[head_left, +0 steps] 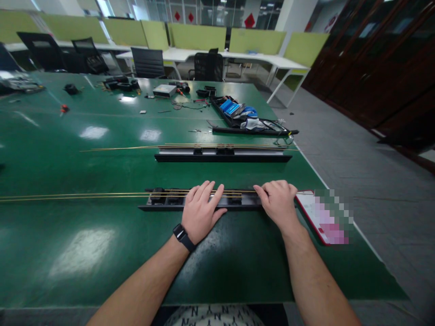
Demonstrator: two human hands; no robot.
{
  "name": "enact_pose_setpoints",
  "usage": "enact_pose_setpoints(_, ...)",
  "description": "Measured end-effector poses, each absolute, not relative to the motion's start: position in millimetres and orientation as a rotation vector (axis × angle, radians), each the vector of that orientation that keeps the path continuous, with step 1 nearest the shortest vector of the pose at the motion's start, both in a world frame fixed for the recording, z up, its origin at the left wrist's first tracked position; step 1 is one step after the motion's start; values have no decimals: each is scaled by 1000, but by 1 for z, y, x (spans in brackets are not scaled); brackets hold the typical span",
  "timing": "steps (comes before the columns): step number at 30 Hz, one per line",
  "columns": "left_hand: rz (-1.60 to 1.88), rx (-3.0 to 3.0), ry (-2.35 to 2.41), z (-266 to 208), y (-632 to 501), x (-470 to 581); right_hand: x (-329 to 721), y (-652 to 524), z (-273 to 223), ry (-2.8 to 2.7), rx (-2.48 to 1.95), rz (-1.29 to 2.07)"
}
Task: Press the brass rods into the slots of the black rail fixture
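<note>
A long black channel-shaped rail (166,208) lies across the green table in front of me, with dark blocks (157,194) inside its left part. Thin brass-coloured rods (102,195) run along the rail and stick out far past its left end. My left hand (203,208) rests over the middle of the rail, its fingers spread across the rods. At the rail's right end, my right hand (279,201) is closed with the thumb against the fingers. Whatever lies between those fingers is hidden.
Beyond lies a second black rail (220,158) with similar rods on top. A black tray (234,120) of blue packets and gloves is further back. A red-edged phone-like slab (311,213), partly blurred, lies by my right hand. The table's right edge (314,172) runs beyond it.
</note>
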State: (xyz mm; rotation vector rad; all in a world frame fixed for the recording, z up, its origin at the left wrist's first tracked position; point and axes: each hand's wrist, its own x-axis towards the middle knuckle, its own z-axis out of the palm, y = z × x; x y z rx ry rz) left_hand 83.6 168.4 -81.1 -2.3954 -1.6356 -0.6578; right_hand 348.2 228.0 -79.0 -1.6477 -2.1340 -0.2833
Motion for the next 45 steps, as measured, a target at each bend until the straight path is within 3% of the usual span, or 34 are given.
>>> enact_pose_setpoints(45, -619, -2389, -1641, -79, 168, 83, 326, 229, -77, -2203, -1556, -195)
